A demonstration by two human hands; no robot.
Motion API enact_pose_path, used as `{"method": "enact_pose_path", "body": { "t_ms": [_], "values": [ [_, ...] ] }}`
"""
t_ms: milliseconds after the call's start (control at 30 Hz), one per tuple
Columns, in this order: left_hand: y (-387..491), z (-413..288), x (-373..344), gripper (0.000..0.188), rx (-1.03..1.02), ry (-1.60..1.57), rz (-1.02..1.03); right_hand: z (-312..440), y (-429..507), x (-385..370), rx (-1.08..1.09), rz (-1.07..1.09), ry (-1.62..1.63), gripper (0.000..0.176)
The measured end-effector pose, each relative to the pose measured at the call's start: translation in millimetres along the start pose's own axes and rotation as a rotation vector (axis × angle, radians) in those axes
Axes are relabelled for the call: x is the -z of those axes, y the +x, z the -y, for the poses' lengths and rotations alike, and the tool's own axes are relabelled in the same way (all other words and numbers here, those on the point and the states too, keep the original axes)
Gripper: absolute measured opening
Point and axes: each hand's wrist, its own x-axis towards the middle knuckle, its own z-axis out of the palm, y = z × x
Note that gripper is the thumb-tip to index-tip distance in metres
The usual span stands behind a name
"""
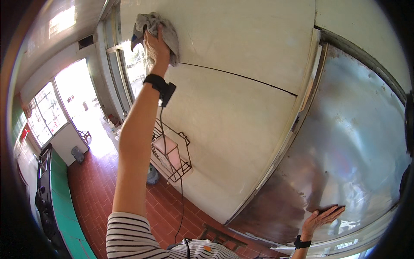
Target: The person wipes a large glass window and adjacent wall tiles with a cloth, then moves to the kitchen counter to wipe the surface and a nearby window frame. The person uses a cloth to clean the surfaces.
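My left hand (157, 43) is raised high and presses a bunched grey cloth (171, 39) against the cream wall (236, 39). A dark horizontal seam runs along the wall from beside the cloth to the door frame. A black strap with a small device (161, 89) sits on my left wrist, and a cable hangs from it. At the lower right, my right hand (318, 220) rests with fingers extended against a dull metal door panel (349, 139); it holds nothing. The panel shows rust-like specks and dents. A black band (302, 242) circles my right wrist.
A wire rack (186, 165) holding a pink box (168, 150) hangs on the wall below my left arm. Beneath me is a wooden stool or ladder (223, 238) on red floor tiles (100, 191). Green cabinets (63, 194) line the left, near a bright doorway (77, 87).
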Motion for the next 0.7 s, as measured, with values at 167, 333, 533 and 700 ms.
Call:
{"method": "enact_pose_path", "body": {
  "t_ms": [167, 333, 533, 700],
  "values": [
    [-85, -61, 19, 0.069, 0.031, -0.006, 0.009, -1, 1, -2, 0.010, -0.019, -0.024, 0.071],
    [-153, -118, 25, 0.059, -0.126, 0.038, -0.015, -1, 1, -4, 0.027, -0.049, -0.029, 0.071],
    [-226, -202, 44, 0.054, -0.369, -0.086, 0.144, -5, 0, -3, 0.036, -0.048, -0.061, 0.071],
    [-244, -248, 56, 0.058, -0.528, -0.264, 0.418, -11, 0, 6, 0.077, -0.008, -0.077, 0.071]
  ]
}}
